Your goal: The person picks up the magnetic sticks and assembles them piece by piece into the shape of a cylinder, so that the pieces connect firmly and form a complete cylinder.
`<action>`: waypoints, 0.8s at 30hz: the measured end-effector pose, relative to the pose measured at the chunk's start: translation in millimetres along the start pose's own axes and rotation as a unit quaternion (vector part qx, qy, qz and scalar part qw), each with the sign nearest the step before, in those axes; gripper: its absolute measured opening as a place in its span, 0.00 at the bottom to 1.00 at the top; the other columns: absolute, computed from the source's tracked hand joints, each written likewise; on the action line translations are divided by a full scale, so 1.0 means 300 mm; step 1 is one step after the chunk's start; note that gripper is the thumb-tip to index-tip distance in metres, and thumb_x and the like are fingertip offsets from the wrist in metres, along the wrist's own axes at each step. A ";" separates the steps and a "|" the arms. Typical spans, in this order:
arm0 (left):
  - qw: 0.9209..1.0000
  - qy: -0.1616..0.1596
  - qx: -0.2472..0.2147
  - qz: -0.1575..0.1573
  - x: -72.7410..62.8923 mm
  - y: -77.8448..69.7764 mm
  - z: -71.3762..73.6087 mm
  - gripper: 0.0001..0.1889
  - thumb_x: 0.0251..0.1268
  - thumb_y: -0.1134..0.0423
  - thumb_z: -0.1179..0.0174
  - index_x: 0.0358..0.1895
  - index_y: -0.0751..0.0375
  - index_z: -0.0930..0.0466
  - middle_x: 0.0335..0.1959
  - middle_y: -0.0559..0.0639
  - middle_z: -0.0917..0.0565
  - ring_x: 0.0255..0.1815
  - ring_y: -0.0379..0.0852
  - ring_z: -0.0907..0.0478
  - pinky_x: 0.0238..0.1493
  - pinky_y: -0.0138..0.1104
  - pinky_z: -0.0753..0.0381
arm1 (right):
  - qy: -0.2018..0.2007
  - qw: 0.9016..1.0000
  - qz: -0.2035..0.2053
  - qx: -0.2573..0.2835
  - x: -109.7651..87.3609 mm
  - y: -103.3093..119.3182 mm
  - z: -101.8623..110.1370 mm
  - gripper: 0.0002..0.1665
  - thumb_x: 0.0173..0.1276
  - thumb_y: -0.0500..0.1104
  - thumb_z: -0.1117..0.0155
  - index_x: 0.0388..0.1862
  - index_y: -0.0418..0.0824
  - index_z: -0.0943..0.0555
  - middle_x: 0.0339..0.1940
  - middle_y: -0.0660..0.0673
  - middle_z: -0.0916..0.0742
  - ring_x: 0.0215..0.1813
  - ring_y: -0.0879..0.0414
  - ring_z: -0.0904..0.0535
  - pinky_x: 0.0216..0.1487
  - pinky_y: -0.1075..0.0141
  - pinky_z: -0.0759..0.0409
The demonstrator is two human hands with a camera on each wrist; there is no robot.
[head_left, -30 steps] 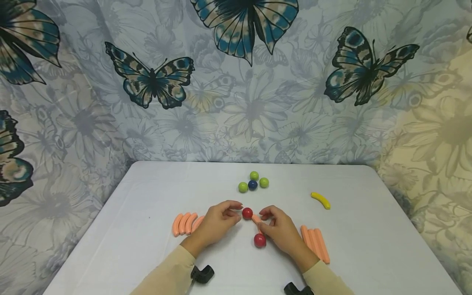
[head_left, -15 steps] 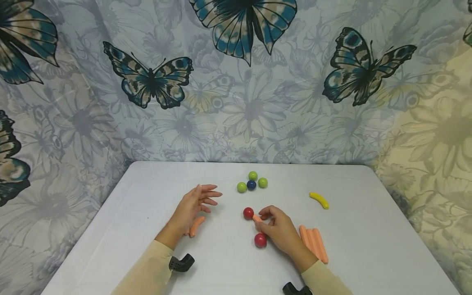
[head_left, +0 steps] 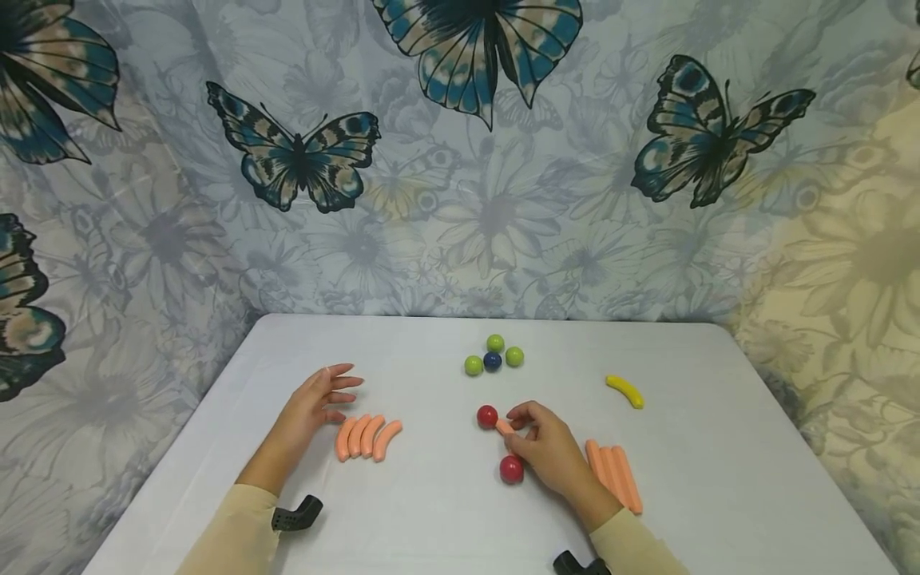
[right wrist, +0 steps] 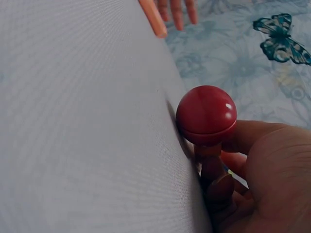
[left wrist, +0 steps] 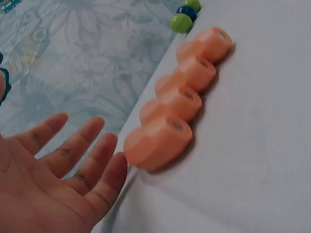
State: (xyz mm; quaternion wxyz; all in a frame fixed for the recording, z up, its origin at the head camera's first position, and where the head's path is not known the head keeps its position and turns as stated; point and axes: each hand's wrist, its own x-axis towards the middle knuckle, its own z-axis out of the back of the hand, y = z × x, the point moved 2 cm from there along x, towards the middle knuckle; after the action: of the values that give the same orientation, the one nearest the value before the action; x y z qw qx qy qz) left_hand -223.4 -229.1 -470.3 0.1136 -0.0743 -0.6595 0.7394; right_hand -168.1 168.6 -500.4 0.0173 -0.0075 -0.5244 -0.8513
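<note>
Butterfly-patterned fabric (head_left: 496, 228) backs a white surface (head_left: 446, 527). From the head, the right hand (head_left: 544, 443) pinches an orange stick (head_left: 505, 427) between two red balls (head_left: 512, 469); the left hand (head_left: 311, 403), fingers spread, is near four curved orange sticks (head_left: 370, 436). From the left wrist, its fingers stand apart just beside them. From the right wrist, fingers grip the stick beside one red ball.

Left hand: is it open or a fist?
Open. The left hand shows straight, spread fingers beside four orange pieces.
</note>
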 end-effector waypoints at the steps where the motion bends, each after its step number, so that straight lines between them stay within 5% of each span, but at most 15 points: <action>1: 1.000 0.001 -0.006 0.004 -0.006 0.013 0.011 0.32 0.95 0.47 0.67 0.83 0.69 0.39 0.73 0.70 0.25 0.65 0.64 0.25 0.54 0.43 0.18 | 0.001 1.000 0.000 0.001 0.000 -0.001 0.000 0.18 0.65 0.29 0.25 0.52 0.40 0.15 0.42 0.50 0.15 0.28 0.54 0.25 0.26 0.67 0.27; 5: 0.999 0.024 -0.033 0.010 -0.019 0.057 0.040 0.29 0.94 0.56 0.58 0.84 0.70 0.43 0.74 0.73 0.28 0.66 0.61 0.24 0.56 0.40 0.18 | -0.005 1.000 0.003 0.003 -0.002 -0.004 0.002 0.18 0.64 0.29 0.24 0.51 0.40 0.15 0.42 0.49 0.15 0.28 0.54 0.25 0.26 0.68 0.27; 11: 0.996 0.075 0.043 0.026 -0.030 0.088 0.066 0.37 0.73 0.73 0.35 0.83 0.66 0.37 0.74 0.67 0.26 0.69 0.60 0.26 0.61 0.34 0.21 | -0.001 1.000 0.001 0.008 -0.002 -0.008 0.001 0.18 0.65 0.30 0.24 0.51 0.40 0.15 0.43 0.49 0.15 0.28 0.54 0.25 0.26 0.68 0.28; 16: 0.992 0.080 0.085 0.050 -0.037 0.089 0.075 0.36 0.68 0.73 0.29 0.79 0.62 0.28 0.72 0.64 0.25 0.69 0.61 0.27 0.59 0.35 0.20 | -0.001 1.000 -0.007 0.001 0.002 -0.010 -0.003 0.17 0.65 0.30 0.24 0.52 0.41 0.15 0.42 0.50 0.15 0.28 0.54 0.25 0.25 0.67 0.28; 24: 0.979 0.050 0.190 0.058 -0.033 0.055 0.061 0.27 0.70 0.67 0.27 0.71 0.66 0.21 0.51 0.57 0.21 0.46 0.53 0.24 0.43 0.35 0.22 | -0.002 1.000 -0.005 -0.002 0.002 -0.011 -0.006 0.17 0.65 0.30 0.24 0.51 0.40 0.15 0.42 0.49 0.15 0.28 0.54 0.25 0.25 0.67 0.29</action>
State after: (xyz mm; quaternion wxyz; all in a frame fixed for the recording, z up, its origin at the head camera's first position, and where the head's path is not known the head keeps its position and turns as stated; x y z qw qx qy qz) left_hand -219.8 -251.1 -484.8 0.1155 -0.1264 -0.4951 0.8518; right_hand -168.9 168.6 -504.1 0.0116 -0.0069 -0.5230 -0.8522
